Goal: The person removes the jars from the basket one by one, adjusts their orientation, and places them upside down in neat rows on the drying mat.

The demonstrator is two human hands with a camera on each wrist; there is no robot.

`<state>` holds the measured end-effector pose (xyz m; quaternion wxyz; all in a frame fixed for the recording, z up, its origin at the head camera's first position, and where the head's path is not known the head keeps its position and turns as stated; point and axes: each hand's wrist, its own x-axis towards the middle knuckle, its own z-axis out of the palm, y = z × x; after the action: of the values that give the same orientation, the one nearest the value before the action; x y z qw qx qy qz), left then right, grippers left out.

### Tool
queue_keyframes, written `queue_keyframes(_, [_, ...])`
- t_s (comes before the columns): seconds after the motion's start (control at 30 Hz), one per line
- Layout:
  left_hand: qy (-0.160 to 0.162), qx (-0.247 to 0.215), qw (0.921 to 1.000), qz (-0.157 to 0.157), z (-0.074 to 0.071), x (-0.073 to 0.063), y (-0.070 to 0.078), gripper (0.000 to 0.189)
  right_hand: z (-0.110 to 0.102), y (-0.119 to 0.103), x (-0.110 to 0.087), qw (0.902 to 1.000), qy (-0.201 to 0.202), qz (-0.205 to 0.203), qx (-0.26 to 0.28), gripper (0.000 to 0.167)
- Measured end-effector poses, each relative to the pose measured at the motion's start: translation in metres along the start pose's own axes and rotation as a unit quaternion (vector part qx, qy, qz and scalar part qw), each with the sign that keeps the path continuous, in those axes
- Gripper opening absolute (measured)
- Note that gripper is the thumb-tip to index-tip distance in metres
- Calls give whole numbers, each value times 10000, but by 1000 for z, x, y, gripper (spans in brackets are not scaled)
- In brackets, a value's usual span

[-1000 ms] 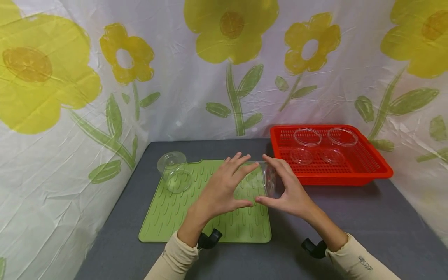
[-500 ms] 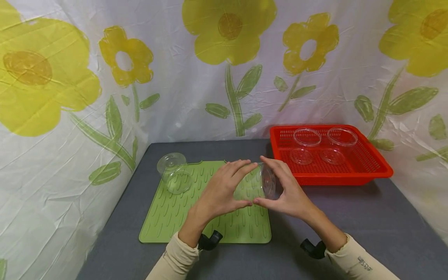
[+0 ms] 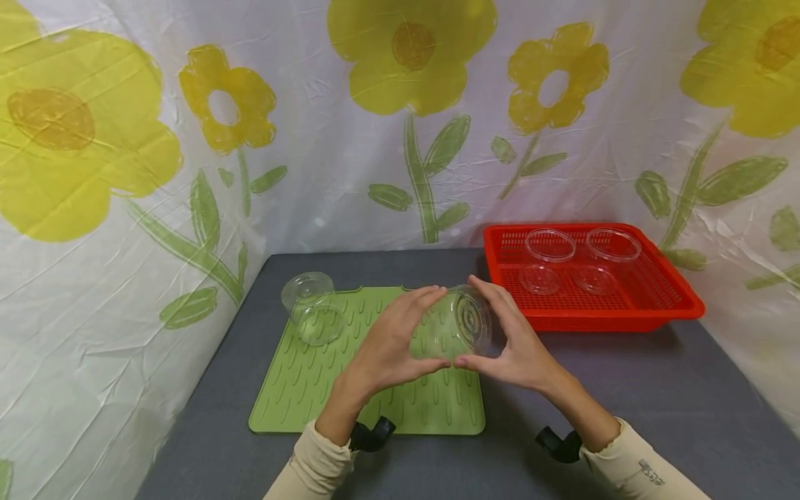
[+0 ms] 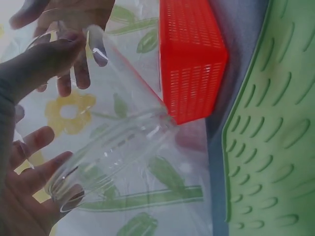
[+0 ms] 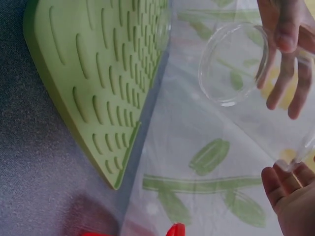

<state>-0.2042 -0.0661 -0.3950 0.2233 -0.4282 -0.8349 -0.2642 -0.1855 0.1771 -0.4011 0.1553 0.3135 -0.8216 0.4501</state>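
Between my two hands is a clear round plastic cup [image 3: 459,323], lying on its side above the green mat [image 3: 369,410]. My left hand [image 3: 389,340] holds its left end, fingers over the top and thumb below. At the other end my right hand [image 3: 515,337] holds it the same way, near the base with its ringed pattern. The wide rim of the cup [image 4: 113,160] shows large in the left wrist view, beside the fingers [image 4: 39,169]. A second clear cup [image 3: 317,326] stands on the mat's back left corner.
A red perforated basket [image 3: 650,321] stands at the back right, with two clear cups [image 3: 550,246] upright inside. The dark grey table [image 3: 206,417] runs up to a white curtain [image 3: 306,201] printed with yellow flowers.
The held cup has turned so that its ringed base faces the head camera more. My left fingers have shifted slightly along it. The other cups and the basket stay put.
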Motion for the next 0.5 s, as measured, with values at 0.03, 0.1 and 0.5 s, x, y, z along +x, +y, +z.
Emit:
queue_keyframes(0.03, [43, -176, 9998, -45, 0, -1, 0, 105, 0, 0, 0, 10000, 13, 4, 60, 117])
queue_keyframes(0.1, [147, -537, 9983, -158, 0, -3, 0, 105, 1, 2, -1, 9999, 32, 13, 152, 118])
queue_keyframes(0.5, [637, -2544, 9605, -931, 4, -10, 8, 109, 3, 1, -1, 9918, -39, 275, 1244, 116])
